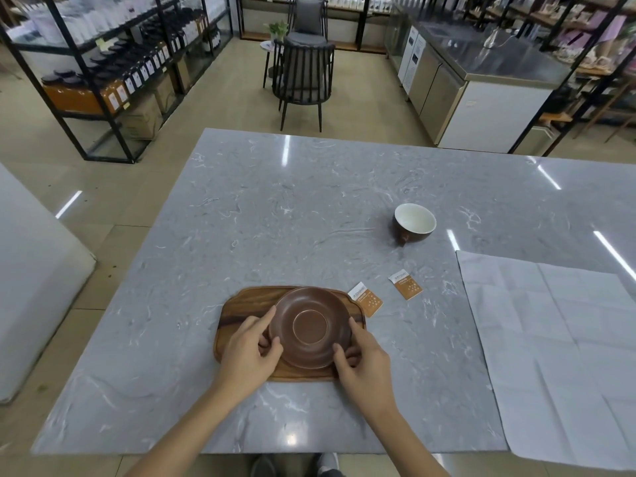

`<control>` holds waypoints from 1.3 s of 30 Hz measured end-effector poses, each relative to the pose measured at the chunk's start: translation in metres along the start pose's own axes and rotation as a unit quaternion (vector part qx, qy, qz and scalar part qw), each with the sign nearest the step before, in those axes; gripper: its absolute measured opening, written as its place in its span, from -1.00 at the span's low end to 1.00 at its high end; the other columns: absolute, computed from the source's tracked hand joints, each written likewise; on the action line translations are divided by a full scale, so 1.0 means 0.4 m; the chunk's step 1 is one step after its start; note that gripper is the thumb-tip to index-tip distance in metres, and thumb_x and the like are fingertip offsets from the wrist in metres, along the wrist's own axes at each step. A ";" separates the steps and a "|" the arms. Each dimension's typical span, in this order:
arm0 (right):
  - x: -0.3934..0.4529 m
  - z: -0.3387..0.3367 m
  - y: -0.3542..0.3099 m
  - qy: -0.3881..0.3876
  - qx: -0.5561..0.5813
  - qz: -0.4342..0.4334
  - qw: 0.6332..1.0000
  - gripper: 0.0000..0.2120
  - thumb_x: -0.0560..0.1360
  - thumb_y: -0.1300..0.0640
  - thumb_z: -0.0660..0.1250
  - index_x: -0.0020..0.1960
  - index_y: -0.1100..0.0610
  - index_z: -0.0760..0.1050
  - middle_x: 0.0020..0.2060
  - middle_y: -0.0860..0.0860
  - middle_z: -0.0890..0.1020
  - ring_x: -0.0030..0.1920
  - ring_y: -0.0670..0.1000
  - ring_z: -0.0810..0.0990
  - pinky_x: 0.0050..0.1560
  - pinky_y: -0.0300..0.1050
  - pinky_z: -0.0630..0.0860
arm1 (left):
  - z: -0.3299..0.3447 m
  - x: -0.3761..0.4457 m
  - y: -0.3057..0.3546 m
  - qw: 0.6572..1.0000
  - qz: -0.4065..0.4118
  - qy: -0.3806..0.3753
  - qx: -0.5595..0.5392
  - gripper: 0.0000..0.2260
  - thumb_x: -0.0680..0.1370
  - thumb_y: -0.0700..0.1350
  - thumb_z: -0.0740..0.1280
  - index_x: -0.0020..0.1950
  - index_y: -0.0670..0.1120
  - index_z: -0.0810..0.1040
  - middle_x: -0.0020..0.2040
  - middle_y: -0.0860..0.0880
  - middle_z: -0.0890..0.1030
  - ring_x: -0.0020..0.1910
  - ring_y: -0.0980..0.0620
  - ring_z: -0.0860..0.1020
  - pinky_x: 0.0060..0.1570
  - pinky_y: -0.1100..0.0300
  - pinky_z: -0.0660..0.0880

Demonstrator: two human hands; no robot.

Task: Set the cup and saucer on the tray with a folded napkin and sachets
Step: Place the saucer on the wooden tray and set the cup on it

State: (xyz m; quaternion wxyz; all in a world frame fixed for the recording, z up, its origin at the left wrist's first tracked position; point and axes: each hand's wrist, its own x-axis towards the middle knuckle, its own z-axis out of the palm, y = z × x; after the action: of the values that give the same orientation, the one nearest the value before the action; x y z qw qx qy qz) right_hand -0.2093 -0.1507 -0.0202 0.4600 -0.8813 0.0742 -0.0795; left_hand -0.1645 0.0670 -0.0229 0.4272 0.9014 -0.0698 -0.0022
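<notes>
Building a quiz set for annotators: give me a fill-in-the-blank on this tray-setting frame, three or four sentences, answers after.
1. Both hands, left hand and right hand, hold the brown ____ over the wooden tray.
2. The cup stands on the marble table, not on the ____.
3. The number of sachets lying on the table right of the tray is ____.
4. The white napkin lies ____, not folded.

Missing words: saucer; tray; two; unfolded
</notes>
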 end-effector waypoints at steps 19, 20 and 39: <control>0.090 -0.098 0.038 0.034 0.012 0.015 0.999 -0.77 0.57 0.15 0.42 0.22 -0.01 0.60 0.08 -0.05 0.64 -0.08 -0.21 0.65 -0.14 -0.37 0.57 | -0.085 0.140 0.033 0.992 0.048 -0.022 0.116 -0.64 0.60 0.03 0.33 0.39 0.00 0.51 -0.10 0.14 0.59 -0.21 0.15 0.54 -0.08 0.12 0.57; 0.108 -0.111 0.042 0.042 0.013 0.019 0.999 -0.79 0.58 0.12 0.42 0.20 -0.01 0.61 0.07 -0.06 0.65 -0.07 -0.22 0.65 -0.15 -0.38 0.57 | -0.084 0.162 0.041 0.992 0.062 -0.028 0.109 -0.65 0.60 0.01 0.34 0.38 -0.01 0.53 -0.08 0.13 0.58 -0.21 0.16 0.54 -0.07 0.14 0.57; 0.467 -0.267 0.134 0.094 0.270 0.251 0.925 -0.84 0.63 0.06 0.34 0.16 0.07 0.59 0.01 0.08 0.68 -0.07 0.03 0.71 -0.01 -0.08 0.67 | 0.187 0.645 0.270 0.975 0.088 -0.204 0.019 -0.54 0.58 0.07 0.40 0.46 0.04 0.46 0.33 0.08 0.54 0.18 0.09 0.55 0.24 0.16 0.48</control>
State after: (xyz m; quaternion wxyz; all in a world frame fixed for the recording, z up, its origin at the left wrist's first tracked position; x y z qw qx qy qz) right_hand -0.0524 -0.3044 0.0094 0.6765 -0.6646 0.3114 -0.0605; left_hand 0.0729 -0.0913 0.0272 0.3857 0.8801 -0.2348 -0.1470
